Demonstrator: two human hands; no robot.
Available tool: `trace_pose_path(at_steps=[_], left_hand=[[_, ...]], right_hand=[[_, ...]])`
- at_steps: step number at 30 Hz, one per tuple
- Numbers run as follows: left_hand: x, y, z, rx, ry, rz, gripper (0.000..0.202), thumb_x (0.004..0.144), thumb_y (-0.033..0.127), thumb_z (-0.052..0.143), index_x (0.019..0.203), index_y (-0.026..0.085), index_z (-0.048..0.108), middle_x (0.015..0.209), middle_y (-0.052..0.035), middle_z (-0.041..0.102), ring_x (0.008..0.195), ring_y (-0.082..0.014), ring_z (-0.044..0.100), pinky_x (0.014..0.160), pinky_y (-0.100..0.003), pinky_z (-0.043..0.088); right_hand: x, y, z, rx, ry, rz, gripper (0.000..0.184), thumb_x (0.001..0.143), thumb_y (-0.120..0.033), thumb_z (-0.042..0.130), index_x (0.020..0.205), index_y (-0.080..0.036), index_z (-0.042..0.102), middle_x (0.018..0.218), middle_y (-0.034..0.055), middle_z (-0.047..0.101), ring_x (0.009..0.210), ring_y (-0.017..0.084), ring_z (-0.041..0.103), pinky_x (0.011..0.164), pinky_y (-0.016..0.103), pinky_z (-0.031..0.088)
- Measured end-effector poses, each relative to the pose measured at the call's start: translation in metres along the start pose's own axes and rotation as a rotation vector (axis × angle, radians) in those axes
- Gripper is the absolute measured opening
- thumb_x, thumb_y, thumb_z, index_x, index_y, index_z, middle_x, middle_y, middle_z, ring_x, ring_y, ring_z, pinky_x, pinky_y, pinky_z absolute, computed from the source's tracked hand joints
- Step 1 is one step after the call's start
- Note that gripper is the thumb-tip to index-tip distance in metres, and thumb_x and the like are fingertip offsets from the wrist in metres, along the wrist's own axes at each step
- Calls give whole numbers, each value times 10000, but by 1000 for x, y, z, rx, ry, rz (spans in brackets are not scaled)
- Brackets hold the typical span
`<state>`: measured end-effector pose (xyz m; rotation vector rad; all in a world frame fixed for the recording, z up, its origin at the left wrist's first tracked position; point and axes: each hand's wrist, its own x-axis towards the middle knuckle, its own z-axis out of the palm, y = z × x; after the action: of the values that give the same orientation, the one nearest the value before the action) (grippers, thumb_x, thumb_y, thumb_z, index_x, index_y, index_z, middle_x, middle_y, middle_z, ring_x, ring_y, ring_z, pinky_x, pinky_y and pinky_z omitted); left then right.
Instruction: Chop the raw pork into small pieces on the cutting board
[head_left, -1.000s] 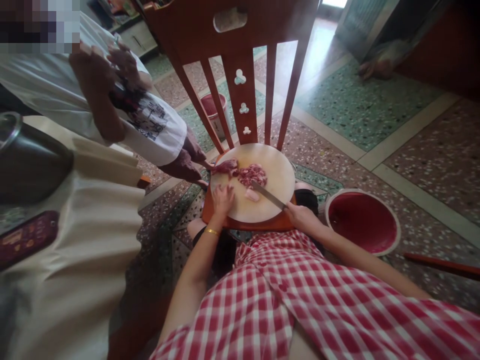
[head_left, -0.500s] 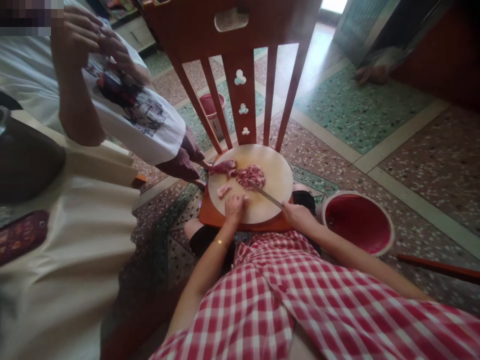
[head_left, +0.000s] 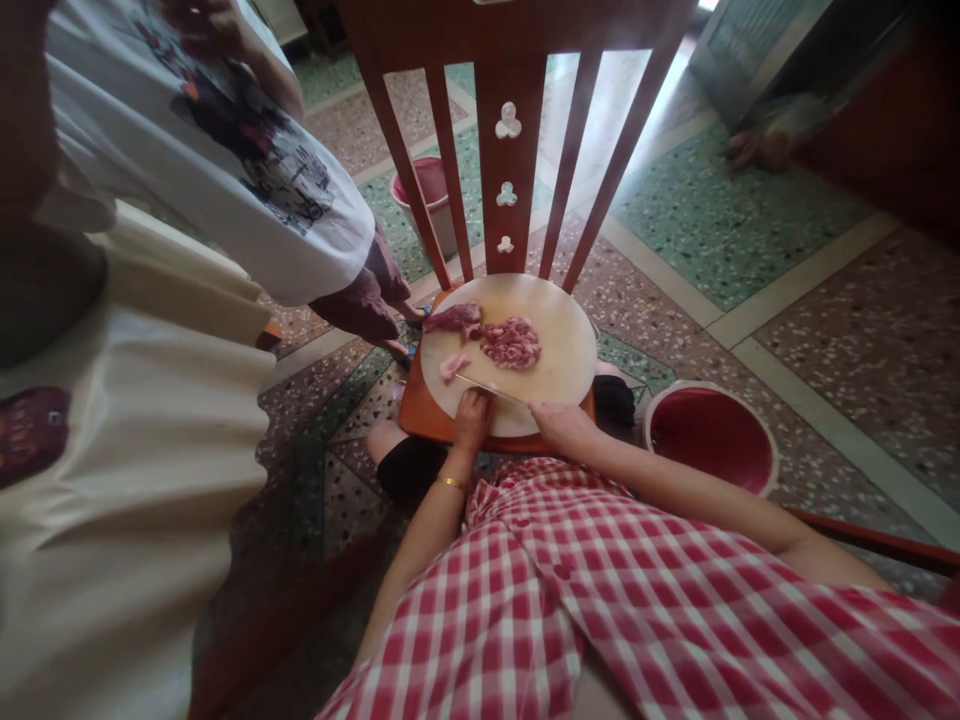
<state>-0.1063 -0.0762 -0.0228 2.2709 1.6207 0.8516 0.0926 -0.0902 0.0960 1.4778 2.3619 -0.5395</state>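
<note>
My right hand (head_left: pixel 564 428) is closed around the handle of a knife (head_left: pixel 491 387), at the near right of a round pale cutting board (head_left: pixel 566 345). The blade points left, passing just beyond the fingertips of my left hand (head_left: pixel 472 415). Those fingers are curled down on the board's near edge; whatever they may hold is hidden. A heap of cut meat (head_left: pixel 511 343) lies at the board's middle. Beside it on the left is a larger dark red piece of meat (head_left: pixel 457 319). A small pale piece (head_left: pixel 453 367) sits close to the knife tip.
The board rests on the seat of a wooden chair (head_left: pixel 420 420). On the right stands a red-lined bucket (head_left: pixel 712 435); another bucket (head_left: pixel 431 190) is behind the chair. At left are a person in a white shirt (head_left: pixel 300 230) and a table with a cream cloth (head_left: pixel 165 450).
The knife has moved left and toward me, from the meat heap to beside my left hand. My right hand has shifted left. The view has tilted down slightly.
</note>
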Motion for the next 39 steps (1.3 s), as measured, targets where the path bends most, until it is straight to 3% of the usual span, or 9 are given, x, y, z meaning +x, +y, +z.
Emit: trace_pose_path(at_steps=[10, 14, 17, 20, 26, 30, 39], left_hand=[[0, -3, 9, 39, 7, -66, 257, 866, 190, 439, 1067, 177, 597, 1006, -116, 590, 1031, -237, 519, 893, -405, 464], [1, -1, 6, 33, -16, -74, 236, 870, 190, 435, 1026, 174, 612, 959, -119, 600, 1003, -239, 529, 887, -425, 458], [3, 2, 3, 22, 21, -51, 224, 887, 206, 420, 977, 175, 622, 953, -106, 607, 960, -216, 544, 871, -407, 467], [5, 6, 0, 3, 68, -21, 222, 897, 235, 423, 974, 165, 619, 964, -99, 613, 944, -197, 547, 866, -377, 470], [-1, 8, -1, -13, 85, -17, 244, 906, 237, 395, 1003, 156, 604, 1008, -101, 605, 990, -188, 534, 876, -360, 463], [-3, 6, 4, -9, 111, -33, 242, 905, 229, 397, 994, 157, 610, 987, -102, 605, 989, -191, 538, 882, -364, 464], [-2, 4, 7, 7, 105, -38, 230, 896, 228, 408, 940, 159, 624, 933, -99, 603, 955, -200, 543, 867, -375, 473]], right_hand=[[37, -23, -2, 49, -7, -15, 348, 912, -149, 279, 1212, -145, 454, 939, 144, 659, 852, 218, 640, 703, 291, 450], [25, 0, 6, 81, 3, -40, 328, 904, -151, 321, 1200, -169, 462, 962, 124, 665, 868, 200, 637, 724, 276, 449], [11, 22, 10, 39, -23, 3, 300, 894, -151, 339, 1153, -182, 489, 976, 120, 664, 876, 210, 636, 702, 281, 455], [7, 28, 6, 15, -16, 41, 279, 904, -171, 326, 1126, -189, 493, 976, 115, 660, 880, 220, 636, 693, 286, 457], [10, 13, -2, 44, 37, 29, 268, 908, -168, 327, 1121, -187, 488, 960, 107, 664, 871, 210, 637, 705, 266, 442], [10, 10, -1, 36, 2, 10, 288, 907, -159, 308, 1120, -182, 500, 944, 113, 668, 862, 211, 635, 711, 276, 441], [41, -18, -15, 86, 4, -35, 394, 904, -168, 283, 1261, -128, 445, 1003, 153, 647, 931, 220, 604, 782, 298, 431]])
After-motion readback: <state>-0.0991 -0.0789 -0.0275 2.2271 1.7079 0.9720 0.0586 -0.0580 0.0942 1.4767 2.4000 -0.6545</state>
